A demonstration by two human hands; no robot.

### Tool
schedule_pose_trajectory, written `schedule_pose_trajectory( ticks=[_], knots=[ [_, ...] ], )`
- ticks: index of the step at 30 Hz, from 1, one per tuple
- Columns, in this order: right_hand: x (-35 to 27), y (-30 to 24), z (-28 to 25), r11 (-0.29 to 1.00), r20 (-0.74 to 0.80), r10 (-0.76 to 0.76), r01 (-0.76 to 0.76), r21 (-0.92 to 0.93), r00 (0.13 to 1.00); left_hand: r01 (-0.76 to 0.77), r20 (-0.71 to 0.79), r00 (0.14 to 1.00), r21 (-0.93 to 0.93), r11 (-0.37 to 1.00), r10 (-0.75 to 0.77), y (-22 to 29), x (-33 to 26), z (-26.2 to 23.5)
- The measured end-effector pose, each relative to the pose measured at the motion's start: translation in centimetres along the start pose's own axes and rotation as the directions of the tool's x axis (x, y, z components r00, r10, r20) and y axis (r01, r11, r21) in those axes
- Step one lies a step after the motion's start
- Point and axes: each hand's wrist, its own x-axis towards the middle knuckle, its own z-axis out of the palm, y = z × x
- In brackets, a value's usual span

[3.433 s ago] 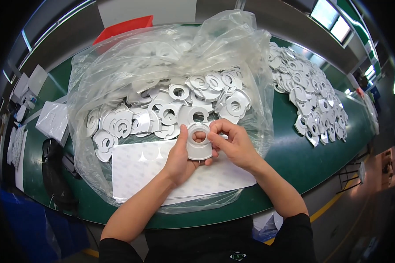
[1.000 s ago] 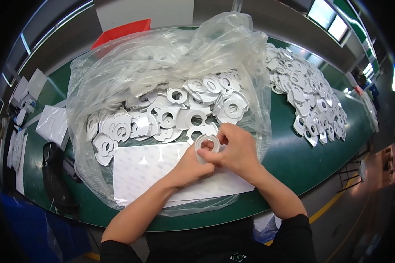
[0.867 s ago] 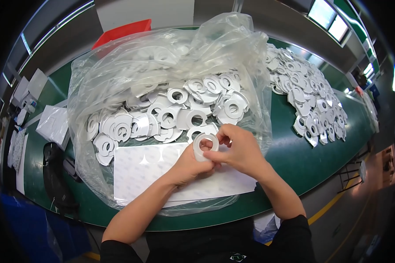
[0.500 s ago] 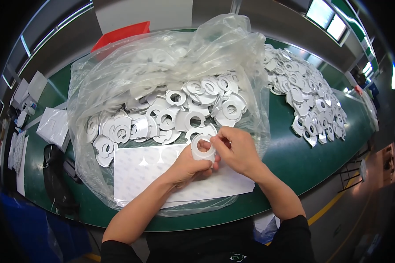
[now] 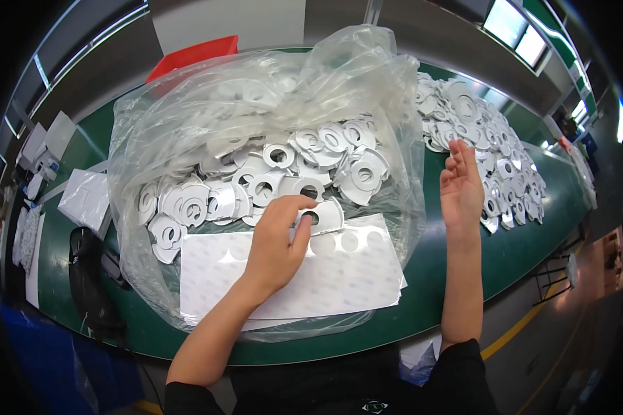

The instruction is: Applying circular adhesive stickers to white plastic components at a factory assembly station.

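Observation:
My left hand [image 5: 278,243] has its thumb and forefinger bent round the ring end of a white plastic ring piece [image 5: 331,216], at the front of a heap of such pieces [image 5: 263,185]. That heap lies in a clear plastic bag [image 5: 208,117]. Off to the right, my right hand [image 5: 462,190] is raised with its fingers stretched out and nothing in it. It is beside a second pile of white ring pieces [image 5: 509,166]. Beyond its fingertips another ring piece [image 5: 466,105] looks slightly blurred; whether it rests on the pile I cannot tell.
White sticker sheets [image 5: 291,283] with round cut-outs lie before the heap, on the bag's edge. The green table [image 5: 457,266] curves round them. A red bin [image 5: 190,57] stands behind the bag. A black pouch [image 5: 90,283] and a white wrapped packet [image 5: 84,199] are at left.
My hands have parted. The ring piece they held together has left them. My right hand has swung out to the right pile and opened; my left has moved to another piece at the heap's front.

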Motion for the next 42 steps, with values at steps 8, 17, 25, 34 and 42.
schedule_pose_trajectory(
  ticks=[8, 17, 25, 34, 42],
  knots=[
    [-3.9, 2.6, 2.2, 0.773, 0.523, 0.249, 0.158, -0.615, 0.815, -0.205, 0.130, 0.979, 0.525, 0.826, 0.160, -1.3, -1.0, 1.1],
    [-9.5, 3.2, 4.1, 0.366, 0.724, 0.629, 0.715, -0.596, 0.282, -0.032, -0.231, 0.970, 0.178, 0.983, 0.074, -0.5, 0.4, -0.1],
    [-10.7, 3.9, 4.6, 0.148, 0.641, 0.659, 0.767, -0.624, 0.394, 0.218, 0.091, 0.929, -0.918, 0.331, -0.359, -0.3, 0.0, -0.4],
    [-8.5, 5.4, 4.5, 0.225, 0.608, 0.729, 0.728, -0.647, 0.316, 0.290, 0.302, 0.885, -0.953, -0.087, -0.355, -0.7, -1.0, 1.1],
    [-9.7, 4.4, 4.5, 0.260, 0.630, 0.706, 0.709, -0.655, 0.323, 0.316, 0.342, 0.835, -0.939, -0.134, -0.431, -1.9, -1.1, 2.0]
  ],
)
